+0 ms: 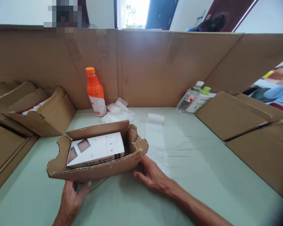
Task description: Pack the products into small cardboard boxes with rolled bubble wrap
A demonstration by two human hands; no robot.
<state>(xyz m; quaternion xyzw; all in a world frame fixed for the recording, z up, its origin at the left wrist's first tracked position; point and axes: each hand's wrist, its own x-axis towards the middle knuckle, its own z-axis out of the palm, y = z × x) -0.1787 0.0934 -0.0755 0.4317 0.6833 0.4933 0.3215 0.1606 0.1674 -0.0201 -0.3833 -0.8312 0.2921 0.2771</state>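
An open-topped cardboard box (pixel 91 172) with rough-cut edges is between my hands, its right end a little higher than its left. A white printed carton (pixel 100 146) lies inside it. My left hand (pixel 72 196) grips the box from below at its front left, the fingers partly hidden underneath. At the right end my right hand (pixel 153 175) holds the lower corner, thumb in front and fingertips out of sight behind the cardboard. Beyond the right hand, a strip of bubble wrap (pixel 157 141) lies on the table with its far end rolled up.
An orange bottle (pixel 95 92) stands at the back left beside crumpled clear plastic (pixel 119 111). A clear water bottle (pixel 190 97) and a green-capped white bottle (pixel 201 100) lean at the back right. Cardboard bins (pixel 58 113) flank the table, with a cardboard wall (pixel 160 69) behind.
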